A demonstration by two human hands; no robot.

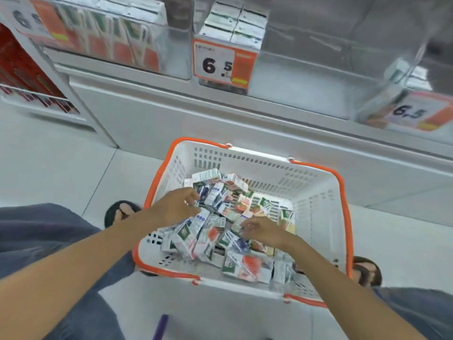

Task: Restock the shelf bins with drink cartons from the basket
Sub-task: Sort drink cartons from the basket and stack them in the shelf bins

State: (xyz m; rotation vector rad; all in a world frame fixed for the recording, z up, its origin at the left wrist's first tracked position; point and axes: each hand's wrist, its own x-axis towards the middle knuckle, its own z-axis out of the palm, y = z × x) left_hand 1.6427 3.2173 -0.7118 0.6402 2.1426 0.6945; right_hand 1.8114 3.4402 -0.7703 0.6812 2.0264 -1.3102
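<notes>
Head view: the left hand (180,204) and right hand (262,230) curl into cartons (220,209) heaped in the basket (318,192), set below the bins (306,45), likely for short reaches; blur hides any grip.

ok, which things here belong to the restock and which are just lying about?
Job: basket, drink cartons in it, clear shelf bins above, left hand, right hand (both among the cartons).
Just there: price tags, red packs far left, purple object at bottom edge.
</notes>
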